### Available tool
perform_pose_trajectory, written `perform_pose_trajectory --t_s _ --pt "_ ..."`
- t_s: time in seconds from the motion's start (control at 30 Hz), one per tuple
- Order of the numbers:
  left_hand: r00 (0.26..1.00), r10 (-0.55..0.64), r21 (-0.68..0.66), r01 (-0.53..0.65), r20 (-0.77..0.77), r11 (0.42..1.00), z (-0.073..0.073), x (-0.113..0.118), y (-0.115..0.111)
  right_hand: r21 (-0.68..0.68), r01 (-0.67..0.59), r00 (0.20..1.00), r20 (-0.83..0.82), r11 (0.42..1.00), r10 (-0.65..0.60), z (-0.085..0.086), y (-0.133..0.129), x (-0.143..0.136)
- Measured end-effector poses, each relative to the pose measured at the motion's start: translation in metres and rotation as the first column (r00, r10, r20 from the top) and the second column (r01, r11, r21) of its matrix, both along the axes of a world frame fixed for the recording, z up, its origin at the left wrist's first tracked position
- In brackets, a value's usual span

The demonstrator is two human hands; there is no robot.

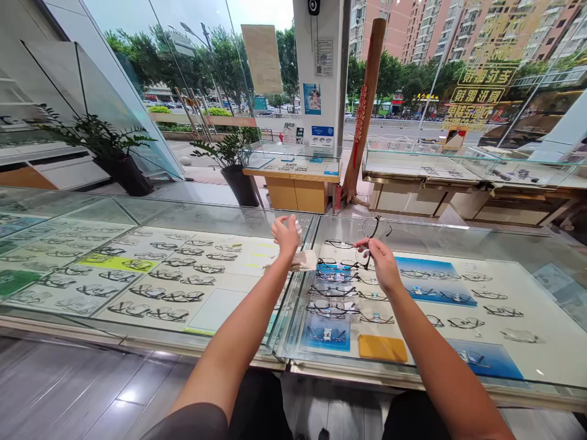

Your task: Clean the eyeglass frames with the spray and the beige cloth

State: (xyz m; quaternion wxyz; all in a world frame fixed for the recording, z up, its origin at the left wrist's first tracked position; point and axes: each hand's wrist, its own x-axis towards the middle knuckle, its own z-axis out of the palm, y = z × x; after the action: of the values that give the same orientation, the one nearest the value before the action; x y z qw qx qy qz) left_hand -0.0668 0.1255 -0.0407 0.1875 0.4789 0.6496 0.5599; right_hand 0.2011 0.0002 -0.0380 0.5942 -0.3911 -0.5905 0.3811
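My right hand pinches a pair of dark-framed eyeglasses above the glass display counter. My left hand is raised to the left of the glasses, its fingers closed near a small whitish item that I cannot make out. Below and beside this hand, a pale cloth or packet rests on the counter top. A yellow case is near the counter's front edge, between my forearms.
Rows of eyeglasses fill the display on the left, with more on the right around blue cards. Beyond the counter are a potted plant, a wooden post and other showcases.
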Motion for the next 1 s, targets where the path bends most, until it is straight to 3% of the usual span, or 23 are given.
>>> perform_pose_trajectory --t_s 0.07,0.13,0.17,0.2,0.27,0.37,0.43,0.53,0.67,0.73,0.83,0.9,1.0 --pt "0.999 0.053 0.138 -0.052 -0.004 0.989 0.021 -0.007 -0.009 -0.002 -0.001 1.000 0.004 1.000 0.001 -0.001 0.001 0.001" --pt "0.992 -0.118 0.334 0.127 -0.049 0.934 0.038 -0.016 -0.020 -0.003 -0.003 1.000 -0.003 1.000 0.003 -0.002 0.002 0.003" --pt "0.970 -0.218 0.332 0.240 -0.103 0.912 0.043 -0.020 -0.028 -0.003 -0.007 1.000 -0.011 1.000 0.007 -0.003 0.002 0.003" --pt "0.932 -0.313 0.272 0.353 -0.183 0.895 0.045 -0.023 -0.035 -0.001 -0.011 1.000 -0.021 1.000 0.011 -0.003 0.003 0.004" --pt "0.801 -0.470 0.025 0.515 -0.371 0.857 0.040 -0.028 -0.050 0.000 -0.018 0.999 -0.036 1.000 0.018 -0.004 0.004 0.004" --pt "0.563 -0.614 -0.295 0.557 -0.553 0.776 0.015 -0.030 -0.066 0.000 -0.025 0.999 -0.033 1.000 0.025 -0.005 0.005 0.003" --pt "0.504 -0.655 -0.386 0.541 -0.563 0.747 -0.004 -0.031 -0.069 -0.001 -0.027 0.999 -0.026 1.000 0.027 -0.004 0.005 0.003" --pt "0.528 -0.661 -0.414 0.518 -0.534 0.748 -0.023 -0.034 -0.066 -0.002 -0.031 0.999 -0.028 1.000 0.031 -0.004 0.004 0.003" --pt "0.641 -0.570 -0.331 0.465 -0.514 0.821 -0.027 -0.038 -0.063 -0.004 -0.031 0.999 -0.038 1.000 0.030 -0.005 0.006 0.003" --pt "0.717 -0.517 -0.249 0.455 -0.467 0.855 -0.021 -0.037 -0.062 -0.002 -0.026 0.999 -0.041 1.000 0.026 -0.006 0.007 0.003" --pt "0.825 -0.522 -0.048 0.525 -0.214 0.850 -0.005 -0.029 -0.060 0.003 -0.027 0.999 -0.039 1.000 0.027 -0.007 0.008 0.003" --pt "0.814 -0.580 0.079 0.579 -0.008 0.812 0.008 -0.017 -0.059 0.001 -0.032 0.999 -0.034 0.999 0.032 -0.008 0.009 0.003" --pt "0.738 -0.655 0.163 0.635 0.161 0.755 0.023 0.010 -0.061 -0.016 -0.049 0.997 -0.053 0.999 0.048 -0.009 0.009 0.003"
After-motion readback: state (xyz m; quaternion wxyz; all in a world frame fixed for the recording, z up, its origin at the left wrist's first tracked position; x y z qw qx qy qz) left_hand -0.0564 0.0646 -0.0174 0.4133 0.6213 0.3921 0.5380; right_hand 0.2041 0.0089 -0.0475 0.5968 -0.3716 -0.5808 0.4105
